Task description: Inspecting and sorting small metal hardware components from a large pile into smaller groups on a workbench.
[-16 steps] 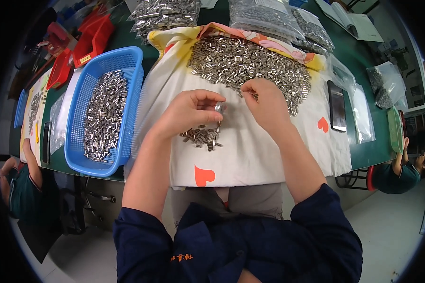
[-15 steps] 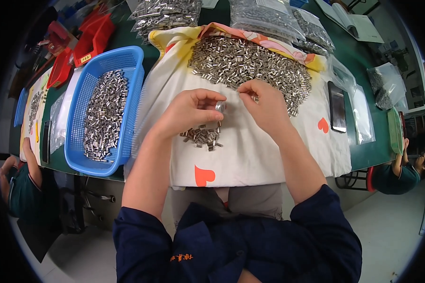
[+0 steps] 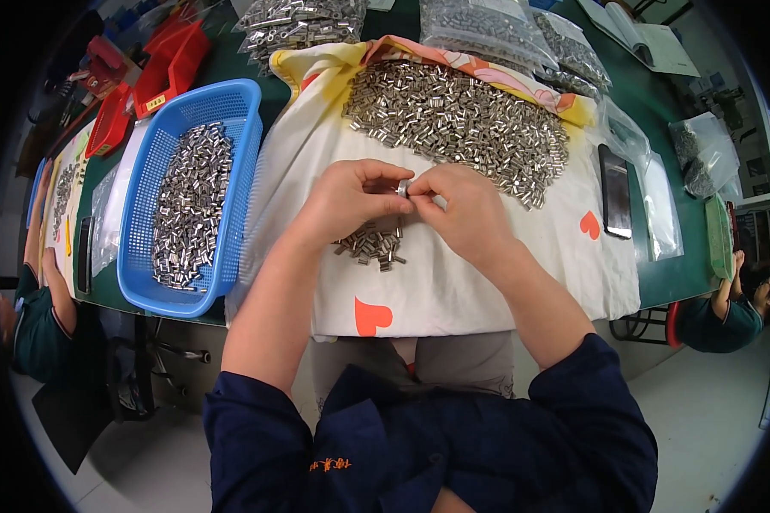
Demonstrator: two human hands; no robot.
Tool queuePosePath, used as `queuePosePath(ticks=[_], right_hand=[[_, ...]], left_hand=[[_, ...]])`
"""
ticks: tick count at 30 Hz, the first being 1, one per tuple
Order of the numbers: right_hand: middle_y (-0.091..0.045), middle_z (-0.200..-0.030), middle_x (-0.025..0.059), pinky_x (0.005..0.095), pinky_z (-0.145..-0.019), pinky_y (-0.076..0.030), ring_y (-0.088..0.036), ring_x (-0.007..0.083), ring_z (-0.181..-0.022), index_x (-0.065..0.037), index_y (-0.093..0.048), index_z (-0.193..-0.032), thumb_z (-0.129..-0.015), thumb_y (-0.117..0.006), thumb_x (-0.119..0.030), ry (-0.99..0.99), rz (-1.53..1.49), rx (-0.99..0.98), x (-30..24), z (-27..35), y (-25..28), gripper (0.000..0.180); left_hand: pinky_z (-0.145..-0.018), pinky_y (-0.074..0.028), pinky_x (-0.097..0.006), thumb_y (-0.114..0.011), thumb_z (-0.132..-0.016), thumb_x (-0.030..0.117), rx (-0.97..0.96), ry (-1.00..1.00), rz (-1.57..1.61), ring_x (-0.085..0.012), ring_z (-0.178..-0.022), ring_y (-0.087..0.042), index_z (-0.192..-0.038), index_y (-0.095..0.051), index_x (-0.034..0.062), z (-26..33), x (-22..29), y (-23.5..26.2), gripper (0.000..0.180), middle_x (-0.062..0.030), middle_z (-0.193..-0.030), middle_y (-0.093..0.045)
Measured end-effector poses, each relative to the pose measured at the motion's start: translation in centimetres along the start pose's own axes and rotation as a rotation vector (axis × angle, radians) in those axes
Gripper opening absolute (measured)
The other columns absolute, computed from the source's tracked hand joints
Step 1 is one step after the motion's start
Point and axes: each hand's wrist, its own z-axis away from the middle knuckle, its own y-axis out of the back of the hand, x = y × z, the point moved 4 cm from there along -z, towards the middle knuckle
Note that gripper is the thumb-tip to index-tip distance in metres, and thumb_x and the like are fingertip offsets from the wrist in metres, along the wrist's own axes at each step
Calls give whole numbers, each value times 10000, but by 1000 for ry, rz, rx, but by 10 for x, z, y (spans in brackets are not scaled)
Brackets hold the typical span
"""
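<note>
Between the thumb and fingers of my left hand [image 3: 351, 198] is a small round silver metal piece [image 3: 403, 189], mostly covered by fingertips. My right hand [image 3: 464, 209] is pinched against the same piece from the right; whatever its fingertips hold is hidden. Under and beside my left hand lies a small pile of short metal sleeves [image 3: 375, 248]. Beyond both hands a large heap of similar sleeves [image 3: 462, 115] spreads over a white cloth [image 3: 453, 295] with red hearts and a yellow edge.
A blue plastic basket [image 3: 133, 214] with many sleeves stands at left, near red bins [image 3: 171, 73]. Bags of metal parts [image 3: 304, 26] line the back. A phone [image 3: 613, 192] and clear plastic bags [image 3: 659, 205] lie at right. Other people [image 3: 731, 316] sit at both sides.
My right hand has moved left from the edge of the large heap to the silver piece in my left hand. The left hand stays nearly in place.
</note>
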Motion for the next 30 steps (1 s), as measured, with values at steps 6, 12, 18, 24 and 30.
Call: queuePosePath(ticks=[6,12,18,24,30], right_hand=[[-603,-718,88,294,-579,-454,-584,202,-630,-39,-609,-772,-699,-620,-90,-109,-334,-79,9,-3,7,90],[-605,-725,93,298,-581,-457,-584,212,-624,-46,-611,-797,-703,-620,-106,-294,-317,2,31,-12,17,111],[-582,-762,95,366,-704,-426,-540,264,-779,-58,-610,-754,-726,-575,-116,-113,291,2,41,-10,0,73],[-590,-780,103,363,-701,-432,-545,277,-769,-51,-613,-762,-732,-575,-127,-126,300,-25,40,-5,0,90],[-616,-817,81,293,-646,-461,-593,199,-731,-40,-620,-792,-741,-581,-95,-298,-377,-123,13,-6,10,85]], left_hand=[[-660,-461,-195,-711,-680,33,-53,18,75,-58,-725,-545,-979,-606,-17,5,12,0,321,-17,-818,-602],[-654,-453,-193,-728,-659,55,-109,66,23,-57,-717,-539,-967,-612,-1,12,11,-4,334,-13,-799,-602],[-630,-434,-200,-724,-666,75,-288,56,-198,-52,-699,-530,-961,-617,15,17,18,-16,320,2,-747,-599],[-648,-455,-199,-713,-677,48,-122,17,-61,-57,-701,-527,-976,-612,21,8,9,-3,317,-4,-794,-593],[-659,-459,-187,-668,-718,9,-47,51,121,-60,-738,-559,-1039,-561,-23,4,8,3,340,-28,-837,-601]])
